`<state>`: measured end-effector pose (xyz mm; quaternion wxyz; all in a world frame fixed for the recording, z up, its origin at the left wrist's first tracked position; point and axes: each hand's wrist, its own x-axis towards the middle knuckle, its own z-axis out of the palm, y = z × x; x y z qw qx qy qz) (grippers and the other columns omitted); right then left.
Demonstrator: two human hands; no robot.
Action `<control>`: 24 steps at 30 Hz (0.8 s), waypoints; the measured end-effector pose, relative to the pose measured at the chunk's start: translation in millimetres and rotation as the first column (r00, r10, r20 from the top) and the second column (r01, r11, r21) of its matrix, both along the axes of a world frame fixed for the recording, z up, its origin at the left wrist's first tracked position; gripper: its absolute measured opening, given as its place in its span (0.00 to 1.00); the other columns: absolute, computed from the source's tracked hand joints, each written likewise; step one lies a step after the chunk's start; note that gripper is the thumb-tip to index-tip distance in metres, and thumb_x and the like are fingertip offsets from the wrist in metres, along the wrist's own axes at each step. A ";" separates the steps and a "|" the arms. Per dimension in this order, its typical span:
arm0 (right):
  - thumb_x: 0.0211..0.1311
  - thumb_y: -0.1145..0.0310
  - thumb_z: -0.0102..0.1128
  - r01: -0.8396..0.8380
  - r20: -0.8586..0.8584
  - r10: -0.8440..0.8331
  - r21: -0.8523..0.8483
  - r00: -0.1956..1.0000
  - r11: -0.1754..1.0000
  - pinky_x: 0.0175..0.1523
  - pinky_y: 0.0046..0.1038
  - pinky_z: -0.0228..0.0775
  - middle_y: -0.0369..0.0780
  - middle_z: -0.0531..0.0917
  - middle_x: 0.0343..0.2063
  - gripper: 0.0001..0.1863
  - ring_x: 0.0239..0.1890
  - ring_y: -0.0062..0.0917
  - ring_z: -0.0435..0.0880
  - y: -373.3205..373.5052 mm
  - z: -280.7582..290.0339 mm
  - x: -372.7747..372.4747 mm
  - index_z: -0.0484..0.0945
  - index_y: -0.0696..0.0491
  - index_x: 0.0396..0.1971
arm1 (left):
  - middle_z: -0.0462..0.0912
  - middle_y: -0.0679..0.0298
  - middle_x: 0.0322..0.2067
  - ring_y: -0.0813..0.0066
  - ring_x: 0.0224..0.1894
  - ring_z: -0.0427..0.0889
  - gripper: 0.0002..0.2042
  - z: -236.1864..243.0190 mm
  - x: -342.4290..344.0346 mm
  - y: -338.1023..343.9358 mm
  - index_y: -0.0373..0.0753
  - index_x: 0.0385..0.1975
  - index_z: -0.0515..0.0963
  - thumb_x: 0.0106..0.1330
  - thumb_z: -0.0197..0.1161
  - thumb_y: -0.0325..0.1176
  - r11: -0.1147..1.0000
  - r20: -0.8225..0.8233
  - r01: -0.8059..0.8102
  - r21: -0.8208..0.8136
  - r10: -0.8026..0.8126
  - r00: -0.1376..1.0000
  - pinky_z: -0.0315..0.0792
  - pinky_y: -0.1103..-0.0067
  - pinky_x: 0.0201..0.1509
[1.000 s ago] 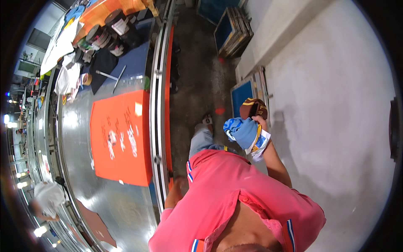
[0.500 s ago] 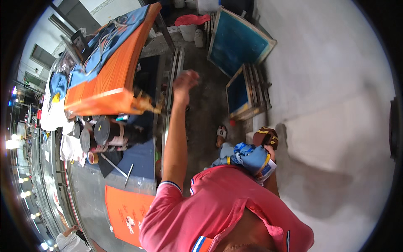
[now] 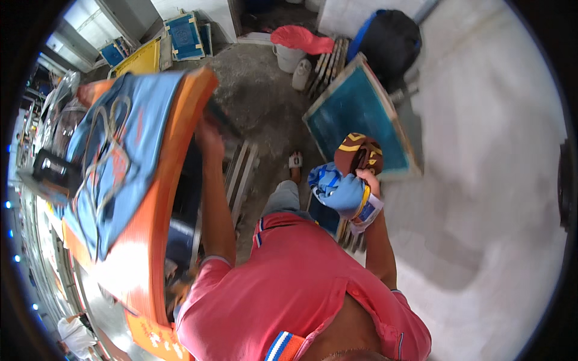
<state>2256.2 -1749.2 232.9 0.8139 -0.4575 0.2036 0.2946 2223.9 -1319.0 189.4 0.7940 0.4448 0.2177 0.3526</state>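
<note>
My right hand [image 3: 366, 178] is closed on a bundle: a brown item [image 3: 355, 151] with yellow trim and a light-blue folded cloth [image 3: 329, 191] with a yellow band and a white-purple packet. My left hand [image 3: 208, 139] is beside the right edge of an orange wooden board [image 3: 150, 253]; its fingers are blurred, and I cannot tell whether they grip it. Over the board lies a blue cloth [image 3: 155, 129] with looped pale cords, next to a black device [image 3: 51, 171].
Screen frames [image 3: 355, 108] lean on the right wall, near a white bucket [image 3: 289, 59] with red cloth and a black-and-blue bag [image 3: 390, 45]. More frames [image 3: 182, 36] stand at the back. A person in white [image 3: 76, 337] is at lower left. A sandalled foot [image 3: 295, 161] stands on concrete floor.
The view has moved forward past the orange cloth on the metal table to the orange board and back area. My left hand rose into view, then moved left beside the board. My right hand still holds the bundle.
</note>
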 end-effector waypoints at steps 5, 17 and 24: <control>0.56 0.58 0.61 -0.132 -0.146 0.130 -0.007 0.981 0.991 0.39 0.29 0.77 0.36 0.82 0.26 0.11 0.30 0.25 0.83 87.2 17.4 146.3 0.79 0.50 0.31 | 0.78 0.53 0.34 0.62 0.39 0.77 0.19 -2.7 0.0 22.6 0.33 0.40 0.76 0.72 0.49 0.46 0.841 0.218 0.528 0.119 -0.541 0.813 0.72 0.66 0.46; 0.56 0.57 0.61 -0.757 -0.147 0.744 -0.060 0.651 0.651 0.39 0.28 0.75 0.35 0.81 0.22 0.12 0.27 0.27 0.81 317.4 -43.8 431.6 0.78 0.50 0.26 | 0.81 0.55 0.33 0.64 0.37 0.79 0.16 -102.2 -66.1 -53.8 0.33 0.37 0.78 0.69 0.53 0.43 0.843 -0.742 -0.468 -0.267 0.130 0.658 0.75 0.69 0.42; 0.55 0.51 0.55 -0.904 -0.322 0.893 0.187 0.315 0.386 0.41 0.34 0.80 0.42 0.85 0.26 0.19 0.28 0.35 0.84 482.9 -17.0 516.9 0.80 0.53 0.25 | 0.82 0.57 0.33 0.68 0.36 0.80 0.15 -120.8 -8.3 -174.8 0.34 0.36 0.79 0.68 0.54 0.41 0.416 -0.920 -0.855 -0.310 0.094 0.380 0.75 0.71 0.42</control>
